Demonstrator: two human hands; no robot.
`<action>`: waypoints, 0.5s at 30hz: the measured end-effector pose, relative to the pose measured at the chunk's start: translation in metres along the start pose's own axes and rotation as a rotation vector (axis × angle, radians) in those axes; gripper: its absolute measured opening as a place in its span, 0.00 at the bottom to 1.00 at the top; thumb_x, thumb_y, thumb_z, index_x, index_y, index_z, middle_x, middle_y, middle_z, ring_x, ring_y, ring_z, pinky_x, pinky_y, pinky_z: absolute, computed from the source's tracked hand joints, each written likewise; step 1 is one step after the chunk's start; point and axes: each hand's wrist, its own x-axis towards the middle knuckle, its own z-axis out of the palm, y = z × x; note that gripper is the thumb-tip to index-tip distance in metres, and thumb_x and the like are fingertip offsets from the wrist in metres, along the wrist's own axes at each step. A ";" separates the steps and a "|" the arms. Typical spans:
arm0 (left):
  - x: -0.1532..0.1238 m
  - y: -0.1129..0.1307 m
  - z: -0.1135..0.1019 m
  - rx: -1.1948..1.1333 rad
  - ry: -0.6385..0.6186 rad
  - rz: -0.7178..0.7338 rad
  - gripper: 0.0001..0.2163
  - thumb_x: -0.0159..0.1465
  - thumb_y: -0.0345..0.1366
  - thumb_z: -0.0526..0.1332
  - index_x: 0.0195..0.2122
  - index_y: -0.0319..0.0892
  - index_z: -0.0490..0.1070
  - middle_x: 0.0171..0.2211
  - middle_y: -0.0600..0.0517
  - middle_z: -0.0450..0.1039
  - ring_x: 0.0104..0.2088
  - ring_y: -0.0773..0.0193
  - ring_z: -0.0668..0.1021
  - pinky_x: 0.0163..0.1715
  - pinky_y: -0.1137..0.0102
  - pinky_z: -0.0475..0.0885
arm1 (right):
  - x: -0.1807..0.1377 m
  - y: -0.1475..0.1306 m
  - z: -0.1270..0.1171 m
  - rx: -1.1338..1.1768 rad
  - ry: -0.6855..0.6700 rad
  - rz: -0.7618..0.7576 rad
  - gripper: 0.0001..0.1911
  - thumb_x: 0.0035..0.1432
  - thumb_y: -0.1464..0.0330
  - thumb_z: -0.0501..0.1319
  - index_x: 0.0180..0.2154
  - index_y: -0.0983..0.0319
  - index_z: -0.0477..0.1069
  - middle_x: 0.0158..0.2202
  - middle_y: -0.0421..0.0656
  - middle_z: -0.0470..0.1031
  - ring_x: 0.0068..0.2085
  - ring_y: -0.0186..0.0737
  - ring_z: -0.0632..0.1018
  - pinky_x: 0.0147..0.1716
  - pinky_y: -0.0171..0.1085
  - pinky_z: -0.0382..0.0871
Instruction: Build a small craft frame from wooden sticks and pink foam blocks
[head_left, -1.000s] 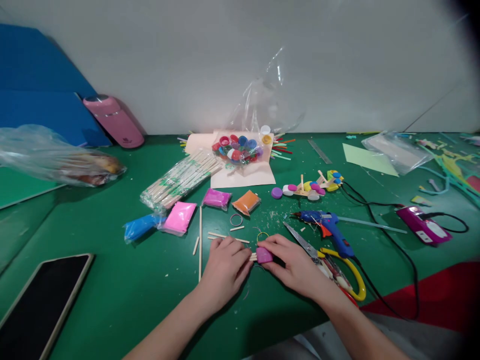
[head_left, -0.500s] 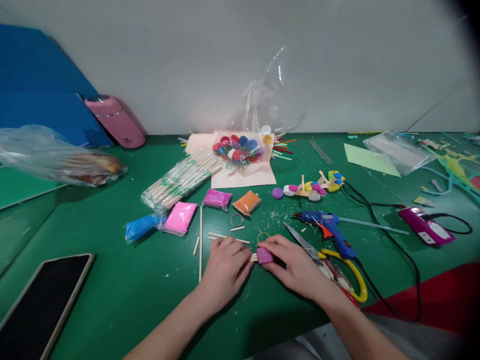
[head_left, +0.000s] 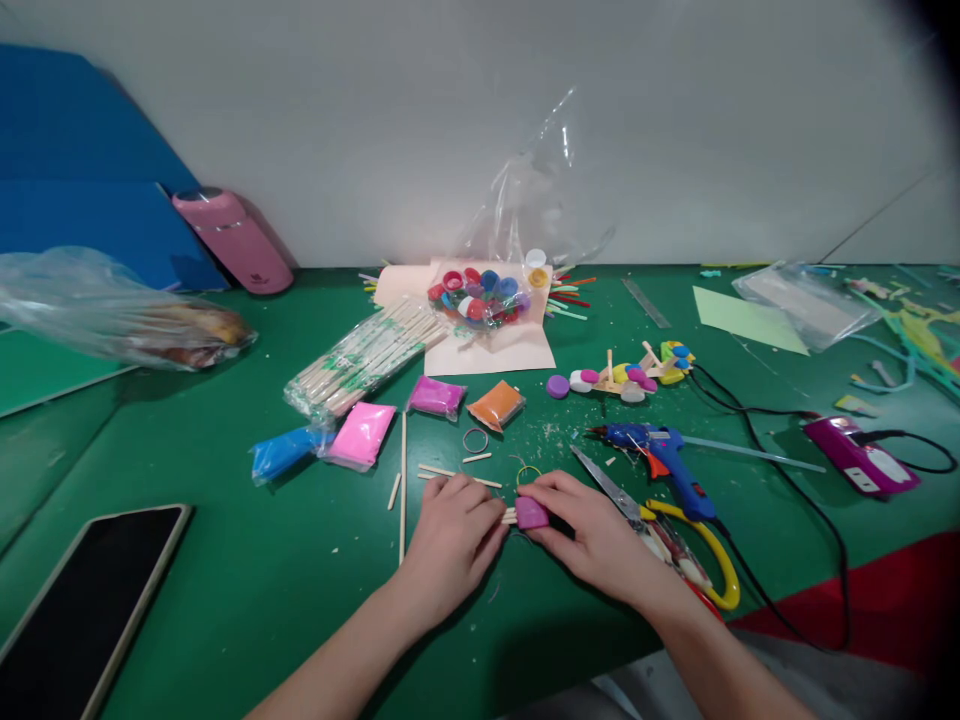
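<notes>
In my right hand, thumb and fingertips close around a purple piece of modelling clay. Short wooden sticks come out of its left side, and my left hand is closed on them; their far ends are hidden under its fingers. A yellow-green rubber band lies just beyond my right fingertips. Cut wooden sticks lie beyond my left hand, and one long stick is to its left. Scissors with yellow handles lie beside my right wrist.
A blue glue gun with a black cable lies to the right. Packets of orange clay and pink clay lie ahead. Packed chopsticks and a bag of bottle caps are behind. A phone lies at left.
My hands keep the same grip on the clay and sticks. The whole view has shifted very slightly; nothing on the table has visibly moved.
</notes>
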 end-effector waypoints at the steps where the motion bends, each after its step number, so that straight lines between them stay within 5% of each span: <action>1: 0.000 0.000 0.000 -0.001 -0.002 0.000 0.07 0.61 0.31 0.52 0.32 0.41 0.70 0.28 0.50 0.71 0.33 0.60 0.68 0.34 0.63 0.57 | 0.000 0.000 0.000 -0.002 0.003 0.001 0.14 0.57 0.72 0.54 0.46 0.58 0.66 0.42 0.44 0.67 0.43 0.38 0.70 0.43 0.36 0.64; 15: 0.000 0.000 0.000 0.000 -0.005 0.002 0.08 0.61 0.32 0.52 0.31 0.41 0.70 0.28 0.51 0.71 0.33 0.60 0.68 0.34 0.63 0.57 | 0.000 0.000 0.001 0.008 -0.015 0.007 0.15 0.56 0.73 0.55 0.46 0.58 0.66 0.42 0.43 0.67 0.43 0.37 0.69 0.43 0.35 0.63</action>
